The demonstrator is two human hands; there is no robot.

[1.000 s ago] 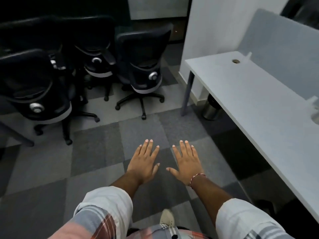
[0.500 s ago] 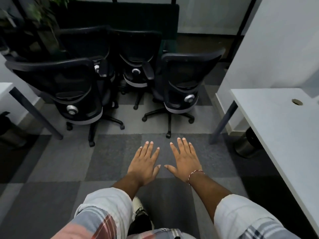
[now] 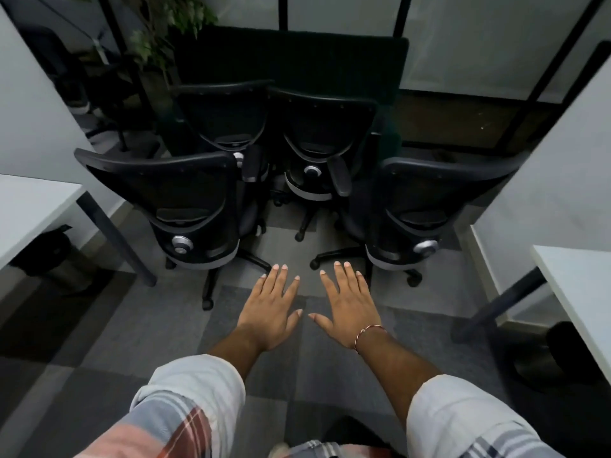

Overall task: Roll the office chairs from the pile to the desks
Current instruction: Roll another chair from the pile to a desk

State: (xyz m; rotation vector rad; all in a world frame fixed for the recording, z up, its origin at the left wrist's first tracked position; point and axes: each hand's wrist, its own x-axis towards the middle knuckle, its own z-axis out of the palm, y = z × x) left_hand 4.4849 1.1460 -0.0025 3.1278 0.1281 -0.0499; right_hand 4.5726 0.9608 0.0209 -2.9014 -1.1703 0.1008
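Plainly, neither grip holds anything. The left grip (image 3: 274,309) and the right grip (image 3: 352,305), both bare hands, hover palm-down side by side above the carpet-tile floor (image 3: 148,325). Their fingers are straight and lightly spread, and the thumbs point toward each other without touching. A thin red-and-white bracelet (image 3: 369,335) circles the right wrist.

The pile of office chairs stands apart from both grips, just beyond the fingertips, fanned from ten to two o'clock. All four are black mesh chairs with their backs turned this way. The front left chair (image 3: 185,200) sits at eleven o'clock from the left grip; in the view, one leg of its star base ends just beside the left fingertips. The front right chair (image 3: 426,200) sits at one o'clock from the right grip, and one of its casters shows just beyond the right index finger. Between and behind these two, at twelve o'clock, the back left chair (image 3: 224,120) and the back right chair (image 3: 317,137) stand close together against a dark partition panel (image 3: 291,67).

At nine o'clock lies a white left worktop (image 3: 29,209) with a dark bin (image 3: 49,252) beneath it. At three o'clock lies a white right worktop (image 3: 582,292), with a dark round bin (image 3: 568,352) under it. A leafy plant (image 3: 165,28) rises at eleven o'clock, far behind the chairs.
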